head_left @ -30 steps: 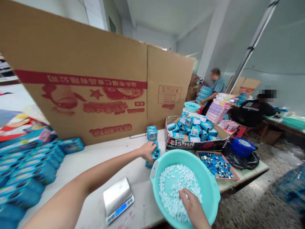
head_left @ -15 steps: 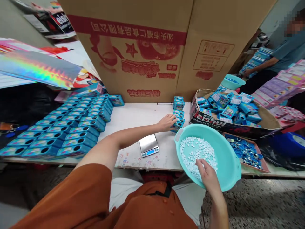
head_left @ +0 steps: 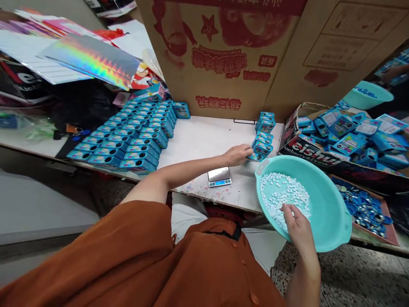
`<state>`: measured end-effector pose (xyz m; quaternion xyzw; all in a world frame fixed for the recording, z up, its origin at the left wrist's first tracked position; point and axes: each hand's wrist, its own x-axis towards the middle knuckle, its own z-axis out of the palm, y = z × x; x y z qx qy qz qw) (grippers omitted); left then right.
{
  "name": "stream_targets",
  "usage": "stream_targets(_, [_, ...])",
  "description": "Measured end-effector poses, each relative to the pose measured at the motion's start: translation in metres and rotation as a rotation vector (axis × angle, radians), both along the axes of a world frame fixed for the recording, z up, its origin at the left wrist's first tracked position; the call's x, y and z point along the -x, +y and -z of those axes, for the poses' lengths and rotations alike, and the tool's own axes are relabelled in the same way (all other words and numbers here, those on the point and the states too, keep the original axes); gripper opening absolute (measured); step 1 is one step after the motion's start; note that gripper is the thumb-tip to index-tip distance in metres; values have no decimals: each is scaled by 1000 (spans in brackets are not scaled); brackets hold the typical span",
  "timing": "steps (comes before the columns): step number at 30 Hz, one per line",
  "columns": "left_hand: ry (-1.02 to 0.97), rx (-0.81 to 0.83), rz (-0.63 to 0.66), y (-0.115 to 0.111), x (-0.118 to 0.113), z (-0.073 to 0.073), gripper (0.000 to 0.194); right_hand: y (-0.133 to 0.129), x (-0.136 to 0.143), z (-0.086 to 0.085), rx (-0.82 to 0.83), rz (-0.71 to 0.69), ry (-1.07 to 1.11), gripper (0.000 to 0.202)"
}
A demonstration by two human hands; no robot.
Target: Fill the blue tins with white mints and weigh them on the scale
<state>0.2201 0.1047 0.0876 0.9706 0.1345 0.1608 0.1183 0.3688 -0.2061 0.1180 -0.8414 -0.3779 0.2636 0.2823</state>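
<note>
The white worktop (head_left: 207, 136) is running along a large cardboard box (head_left: 220, 76), and the work is looking partway along. At right, an open carton (head_left: 306, 149) is holding loose blue boxes (head_left: 348, 143), seemingly not yet set in order. At left, rows of blue boxes (head_left: 137, 140) are standing neatly, seemingly lined up already, their dark round holes showing uncapped. A turquoise basin (head_left: 330, 213) is sitting at the near edge, with a small scale (head_left: 220, 177) lying to its left. The left hand (head_left: 238, 154) is touching the nearest box (head_left: 256, 157) of a short line beyond the basin; whether it is gripping, I cannot tell. The right hand (head_left: 295, 221) is drawing thumb and fingertips together among white pellets (head_left: 289, 187) in the basin. Compared with half a second ago, the view is swinging left, while both hands are keeping to the same spots.
</note>
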Motion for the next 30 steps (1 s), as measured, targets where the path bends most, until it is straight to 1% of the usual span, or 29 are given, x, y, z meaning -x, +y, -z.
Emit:
stream_targets(3, [-167,124,-154,-11,40,-15,7,0,0,0,14,2,3,46])
stream_targets(6, [-315,190,-301,-24,84,-23,10,0,-1,1,27,-8,8,46])
stream_targets(9, [-397,214,-401,-37,120,-21,14,1,-2,1,27,-14,-1,46])
stream_targets(12, [-414,230,-464,-48,142,-11,17,3,-3,0,35,-22,4,47])
stream_targets(14, [-406,254,-476,-53,149,-4,17,5,-4,0,59,-19,11,47])
stream_targets(16, [-400,284,-482,-56,151,2,17,6,-4,0,80,-11,12,47])
stream_targets(21, [-392,333,-477,-54,148,15,13,7,-3,3,81,6,3,47])
stream_targets(22, [-392,345,-475,-54,147,17,15,7,-4,4,76,7,1,47])
stream_targets(23, [-393,354,-476,-54,148,20,23,7,-4,4,68,7,-2,47])
stream_targets(26, [-409,351,-499,-59,153,26,60,6,-5,5,49,1,-12,49])
stream_targets(27, [-423,346,-515,-62,156,29,69,6,-5,5,47,0,-12,50])
stream_targets(28, [-443,341,-539,-66,159,31,72,6,-5,5,48,-2,-11,50])
stream_targets(30, [-499,329,-619,-74,168,37,67,7,-6,6,51,-2,-6,50])
